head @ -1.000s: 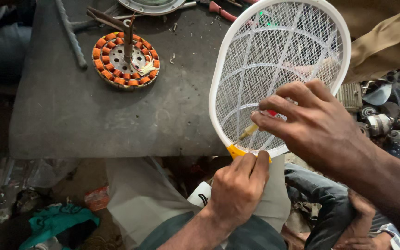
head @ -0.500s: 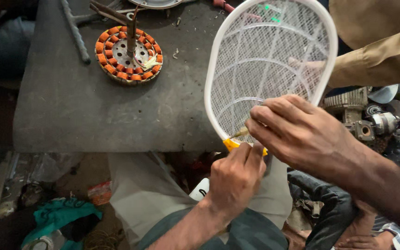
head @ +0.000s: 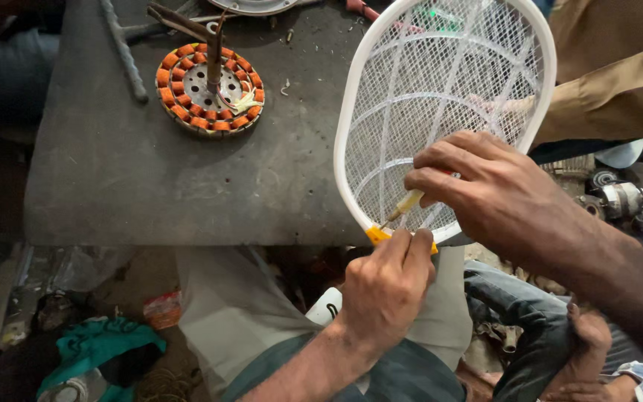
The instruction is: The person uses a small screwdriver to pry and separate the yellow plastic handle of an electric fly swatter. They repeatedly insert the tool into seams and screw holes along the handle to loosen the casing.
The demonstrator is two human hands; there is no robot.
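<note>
The racket (head: 440,112) stands tilted over the bench's (head: 135,179) 3 o'clock edge, its white mesh head rising toward 1 o'clock and its orange neck (head: 378,236) down at 6 o'clock of the head. Your left hand (head: 385,286) sits right below that neck, fingers curled tight round the handle, which is hidden under them. Your right hand (head: 496,197) lies across the lower part of the mesh, fingers pressed together in a pinch on a screwdriver (head: 405,206); its pale yellowish handle slants down toward 7 o'clock and the thin tip ends just at the orange neck, beside your left fingertips.

Out at 10 o'clock from the racket, well apart, a stator (head: 208,88) with orange windings lies flat on the bench, a dark shaft standing up from its middle. A metal rod (head: 124,52) lies at 9 o'clock of the stator, near it. At 2 o'clock, behind the mesh, another person's tan sleeve (head: 612,82) shows. At 3 o'clock of your right hand, dark metal parts (head: 623,197) are heaped. At 7 o'clock, on the floor, lies a teal cloth (head: 106,346)
</note>
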